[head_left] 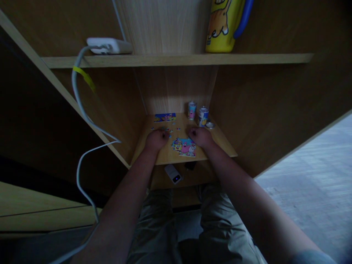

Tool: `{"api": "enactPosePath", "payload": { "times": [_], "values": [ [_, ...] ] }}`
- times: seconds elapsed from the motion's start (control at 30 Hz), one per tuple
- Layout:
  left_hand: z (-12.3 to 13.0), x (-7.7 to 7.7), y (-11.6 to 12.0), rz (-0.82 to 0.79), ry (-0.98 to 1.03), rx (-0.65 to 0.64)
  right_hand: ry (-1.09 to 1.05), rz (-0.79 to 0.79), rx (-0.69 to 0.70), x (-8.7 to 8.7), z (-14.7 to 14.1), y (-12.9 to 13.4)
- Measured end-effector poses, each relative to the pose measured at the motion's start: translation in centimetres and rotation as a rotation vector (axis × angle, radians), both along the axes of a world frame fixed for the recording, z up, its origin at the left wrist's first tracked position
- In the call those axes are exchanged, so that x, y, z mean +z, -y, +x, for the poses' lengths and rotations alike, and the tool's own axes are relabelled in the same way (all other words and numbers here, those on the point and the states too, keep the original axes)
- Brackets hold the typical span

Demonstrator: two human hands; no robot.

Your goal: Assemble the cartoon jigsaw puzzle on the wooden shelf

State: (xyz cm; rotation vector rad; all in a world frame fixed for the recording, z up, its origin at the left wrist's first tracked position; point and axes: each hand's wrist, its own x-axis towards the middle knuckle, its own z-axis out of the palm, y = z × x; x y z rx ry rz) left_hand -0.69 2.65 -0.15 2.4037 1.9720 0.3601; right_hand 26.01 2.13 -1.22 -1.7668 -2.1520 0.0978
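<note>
Between my hands lies a partly joined jigsaw puzzle (186, 147) with a pink and a yellow cartoon figure, close to the front edge of the wooden shelf board (165, 159). My left hand (157, 139) rests at the left, its fingers curled by some loose puzzle pieces (169, 131). On the right, my right hand (201, 136) is curled too, just above the puzzle's right corner. Whatever the fingertips of either hand pinch is too small and dark to make out. A colourful picture card (165, 117) lies behind the pieces.
Two small printed cans (192, 110) stand at the back right, a round lid (209, 125) beside them. Overhead, a shelf (176, 60) carries a yellow mug (221, 29) and a white charger (108, 46) with a hanging cable (79, 99). Below sits a white power bank (173, 173).
</note>
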Motion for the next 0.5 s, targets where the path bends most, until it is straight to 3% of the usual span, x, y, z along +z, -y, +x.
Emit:
{"api": "enactPosePath", "payload": {
  "times": [0.5],
  "values": [
    [0.04, 0.11, 0.19, -0.002, 0.036, 0.014, -0.003, 0.009, -0.001, -0.22, 0.08, -0.16]
  ]
}}
